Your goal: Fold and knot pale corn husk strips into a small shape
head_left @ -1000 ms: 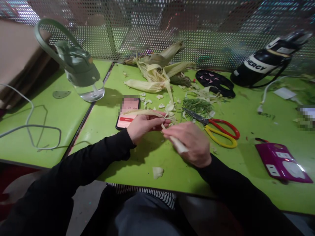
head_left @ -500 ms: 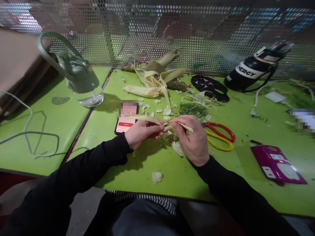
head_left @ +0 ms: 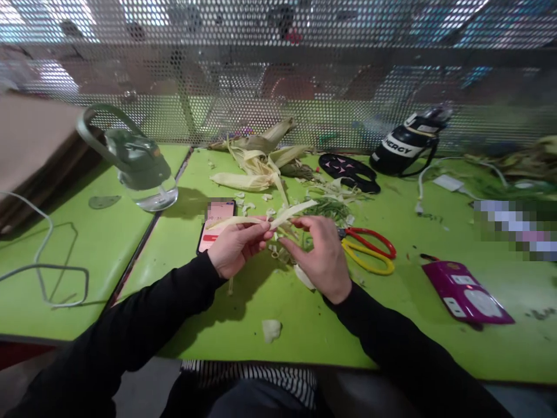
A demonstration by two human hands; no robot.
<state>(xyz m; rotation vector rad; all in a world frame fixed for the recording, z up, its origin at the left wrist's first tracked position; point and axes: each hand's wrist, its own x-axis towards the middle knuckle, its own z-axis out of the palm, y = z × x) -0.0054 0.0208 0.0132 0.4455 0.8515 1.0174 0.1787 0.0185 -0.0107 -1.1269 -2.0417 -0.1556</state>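
My left hand pinches a long pale corn husk strip that runs from left of my fingers up to the right. My right hand is closed beside it, its fingertips on the same husk where smaller strips hang down. Both hands hover over the green table, just in front of a phone with a red screen. A pile of corn husks lies further back. Red and yellow scissors rest to the right of my right hand.
A clear water bottle with a green lid stands at the left, a grey cable beside it. A magenta power strip sits at the right, a black bottle and black mask near the perforated metal screen. Husk scraps litter the table.
The camera tilted upward. My right hand came up from the table to meet the left, and the husk strip now points up to the right between both hands.
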